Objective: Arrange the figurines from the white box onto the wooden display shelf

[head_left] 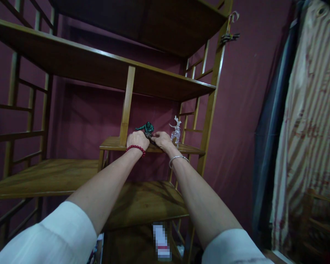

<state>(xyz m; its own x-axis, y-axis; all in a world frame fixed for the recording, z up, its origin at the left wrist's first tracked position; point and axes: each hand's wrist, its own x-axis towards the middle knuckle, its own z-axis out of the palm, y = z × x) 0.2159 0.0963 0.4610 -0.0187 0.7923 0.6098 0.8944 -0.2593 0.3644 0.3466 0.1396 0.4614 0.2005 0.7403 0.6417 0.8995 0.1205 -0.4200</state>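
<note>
Working gently seems wise: left hand [138, 140] and right hand [161, 140] curl at the green ornament [149, 128] near the shelf's [191, 149] front edge; whether they grip it I can't tell. Best avoid nudging the clear deer [176, 132].

White sleeves [233, 247], red beads [136, 147], bangle [178, 157]

Both arms reach forward and come nearer to each other, the left forearm [107, 189] and the right forearm [199, 196] being bare. The left hand [136, 140] shows its back, with its fingers mostly hidden. The right hand [163, 140], just beside it, bends its fingers inward, toward the left one.
</note>
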